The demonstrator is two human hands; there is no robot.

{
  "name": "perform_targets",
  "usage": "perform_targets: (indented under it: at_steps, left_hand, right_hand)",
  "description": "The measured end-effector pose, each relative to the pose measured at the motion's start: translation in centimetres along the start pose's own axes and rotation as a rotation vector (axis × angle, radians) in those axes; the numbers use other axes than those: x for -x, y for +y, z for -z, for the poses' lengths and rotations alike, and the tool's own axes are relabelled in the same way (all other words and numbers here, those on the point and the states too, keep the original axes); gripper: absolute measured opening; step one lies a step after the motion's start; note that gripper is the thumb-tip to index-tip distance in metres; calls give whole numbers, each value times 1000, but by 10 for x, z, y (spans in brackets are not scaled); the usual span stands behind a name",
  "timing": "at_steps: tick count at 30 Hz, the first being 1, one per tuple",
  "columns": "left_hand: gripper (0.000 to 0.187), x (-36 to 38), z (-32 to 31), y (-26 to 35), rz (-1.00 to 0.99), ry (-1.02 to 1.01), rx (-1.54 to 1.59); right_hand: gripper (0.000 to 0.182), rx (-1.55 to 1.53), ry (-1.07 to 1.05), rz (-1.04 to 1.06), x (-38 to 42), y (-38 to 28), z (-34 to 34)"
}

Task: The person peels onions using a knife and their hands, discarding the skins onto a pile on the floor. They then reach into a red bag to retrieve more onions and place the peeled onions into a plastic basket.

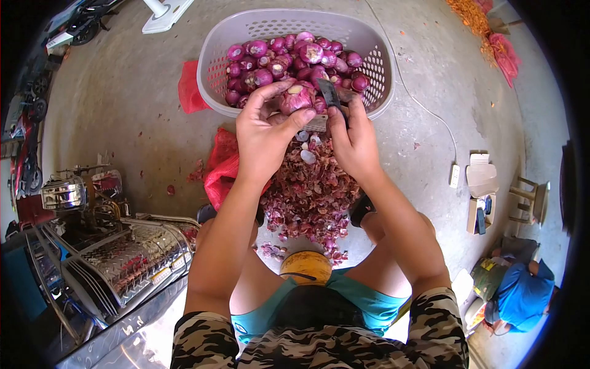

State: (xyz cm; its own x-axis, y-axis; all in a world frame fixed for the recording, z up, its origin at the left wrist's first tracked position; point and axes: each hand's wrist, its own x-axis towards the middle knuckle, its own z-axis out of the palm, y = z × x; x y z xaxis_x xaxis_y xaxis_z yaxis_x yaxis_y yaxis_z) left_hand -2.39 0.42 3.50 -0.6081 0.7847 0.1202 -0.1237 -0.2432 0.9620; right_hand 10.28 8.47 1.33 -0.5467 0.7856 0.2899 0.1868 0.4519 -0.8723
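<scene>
While a purple onion (297, 98) is held in the closed grip of the left hand (263, 120) over the near rim of the onion-filled basket (215, 46), its pale end is turned forward and upward. The knife (329, 92) is gripped by the right hand (355, 136), its long axis directed forward and slightly leftward. Basket and peelings (313, 197) are supported by the concrete floor (141, 80), which extends to both sides, crossed at right by a cable (424, 107).

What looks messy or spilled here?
Onion skins lie heaped on the floor in front of the basket, with loose bits scattered around. That looks messy because no container holds them.
</scene>
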Motion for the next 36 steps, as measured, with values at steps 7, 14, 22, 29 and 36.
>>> perform_targets:
  at_steps: [7,14,22,29,36]
  left_hand:
    - [45,1,3,-4,0,-20,12]
    - [44,0,1,3,-1,-17,37]
    - [47,1,5,-6,-61,-69,-33]
    - [44,2,1,-3,-41,-75,38]
    - [45,1,6,0,-12,-86,-32]
  right_hand:
    - [30,2,-97,-5,2,-17,2]
    - [29,12,-27,-62,-1,1,0]
    - [33,-19,-80,43,4,-17,3]
    - [30,-5,15,-49,0,0,-4]
    - [26,-142,-97,-111,-3,-8,11]
